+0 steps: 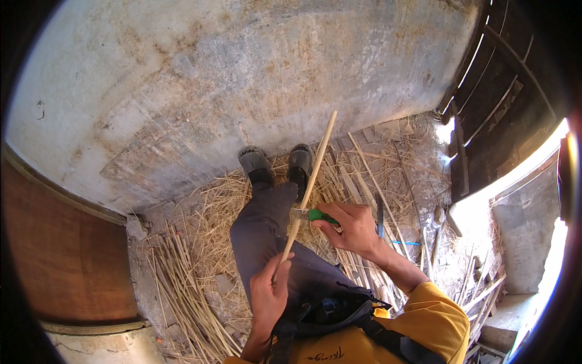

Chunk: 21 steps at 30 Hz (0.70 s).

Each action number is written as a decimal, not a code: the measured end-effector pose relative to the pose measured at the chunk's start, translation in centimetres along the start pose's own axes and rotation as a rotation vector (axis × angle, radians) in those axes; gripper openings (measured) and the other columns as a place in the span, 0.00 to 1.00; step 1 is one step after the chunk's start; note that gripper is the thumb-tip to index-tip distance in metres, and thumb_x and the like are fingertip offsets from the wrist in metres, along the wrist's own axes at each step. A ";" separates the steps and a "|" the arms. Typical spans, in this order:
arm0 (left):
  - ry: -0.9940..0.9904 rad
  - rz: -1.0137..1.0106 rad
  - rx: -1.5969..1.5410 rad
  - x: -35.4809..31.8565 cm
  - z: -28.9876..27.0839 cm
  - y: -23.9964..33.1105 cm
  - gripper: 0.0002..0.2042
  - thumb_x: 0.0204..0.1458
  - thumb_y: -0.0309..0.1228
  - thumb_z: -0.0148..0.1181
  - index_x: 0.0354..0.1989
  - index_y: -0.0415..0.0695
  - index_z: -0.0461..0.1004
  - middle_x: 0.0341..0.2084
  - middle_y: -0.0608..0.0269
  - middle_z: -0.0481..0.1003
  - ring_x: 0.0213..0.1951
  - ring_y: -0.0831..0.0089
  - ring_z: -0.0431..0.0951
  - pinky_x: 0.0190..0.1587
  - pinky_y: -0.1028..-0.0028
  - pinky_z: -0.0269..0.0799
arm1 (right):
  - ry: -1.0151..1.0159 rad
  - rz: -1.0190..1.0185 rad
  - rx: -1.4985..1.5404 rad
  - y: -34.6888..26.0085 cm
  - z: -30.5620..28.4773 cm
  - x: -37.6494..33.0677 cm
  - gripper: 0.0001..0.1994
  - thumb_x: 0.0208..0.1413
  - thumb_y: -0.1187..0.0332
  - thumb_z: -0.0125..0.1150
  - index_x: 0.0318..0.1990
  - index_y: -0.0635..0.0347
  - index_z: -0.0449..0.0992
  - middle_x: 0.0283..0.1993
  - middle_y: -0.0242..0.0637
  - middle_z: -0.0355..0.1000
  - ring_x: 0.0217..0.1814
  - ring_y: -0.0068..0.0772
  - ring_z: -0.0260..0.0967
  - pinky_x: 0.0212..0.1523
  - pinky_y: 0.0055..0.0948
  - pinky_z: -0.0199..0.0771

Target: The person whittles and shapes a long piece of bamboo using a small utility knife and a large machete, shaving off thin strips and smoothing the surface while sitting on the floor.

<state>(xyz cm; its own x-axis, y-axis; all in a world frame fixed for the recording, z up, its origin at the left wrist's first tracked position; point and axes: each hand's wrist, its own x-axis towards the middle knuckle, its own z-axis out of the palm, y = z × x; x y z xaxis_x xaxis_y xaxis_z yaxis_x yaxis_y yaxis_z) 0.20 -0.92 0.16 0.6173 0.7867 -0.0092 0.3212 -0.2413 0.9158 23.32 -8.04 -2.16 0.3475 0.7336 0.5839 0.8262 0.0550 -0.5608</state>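
Note:
A pale stick [317, 161], seemingly bamboo, slants up and away over my lap. My left hand [268, 293] is closed round its near end. In my right hand [353, 229] is a green-handled knife [315, 215], gripped with the fingers wrapped round the handle. Its short blade lies across the stick, about midway along, and seems to touch it. The stick's far end sticks out free beyond my shoes [254, 161].
Pale shavings [212, 212] cover the floor round my feet. A bundle of thin sticks [182, 285] lies at left, with longer strips [370, 188] at right. A stained wall [273, 79] stands ahead, a brown wooden panel [66, 249] at left. An open black bag [330, 309] sits at my waist.

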 end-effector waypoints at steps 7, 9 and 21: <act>-0.004 -0.003 0.002 -0.3 -0.4 -0.6 0.11 0.69 0.27 0.59 0.54 0.39 0.82 0.19 0.68 0.70 0.20 0.86 0.59 0.22 0.75 0.53 | 0.011 -0.008 0.009 0.4 0.0 0.4 0.14 0.58 0.58 0.75 0.47 0.54 0.84 0.35 0.34 0.82 0.27 0.40 0.80 0.25 0.38 0.77; -0.001 -0.004 0.015 -0.5 -0.5 -0.3 0.11 0.69 0.27 0.59 0.54 0.39 0.82 0.19 0.68 0.70 0.20 0.86 0.59 0.22 0.75 0.53 | 0.001 -0.012 0.011 0.6 0.0 0.5 0.14 0.58 0.58 0.75 0.47 0.54 0.84 0.35 0.34 0.82 0.27 0.40 0.80 0.25 0.38 0.77; -0.009 -0.043 0.074 -1.9 -1.4 -0.5 0.11 0.69 0.28 0.59 0.54 0.37 0.81 0.24 0.61 0.78 0.23 0.84 0.67 0.25 0.76 0.63 | 0.097 0.103 -0.018 2.8 -0.4 1.9 0.15 0.59 0.60 0.74 0.47 0.59 0.84 0.38 0.43 0.84 0.28 0.44 0.81 0.29 0.38 0.79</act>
<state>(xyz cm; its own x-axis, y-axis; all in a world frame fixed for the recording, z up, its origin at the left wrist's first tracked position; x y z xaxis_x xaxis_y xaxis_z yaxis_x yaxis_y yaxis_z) -2.14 -1.51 0.26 0.6083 0.7919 -0.0524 0.3997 -0.2486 0.8823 26.46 -6.78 -2.38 0.4716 0.6661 0.5778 0.7912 -0.0303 -0.6109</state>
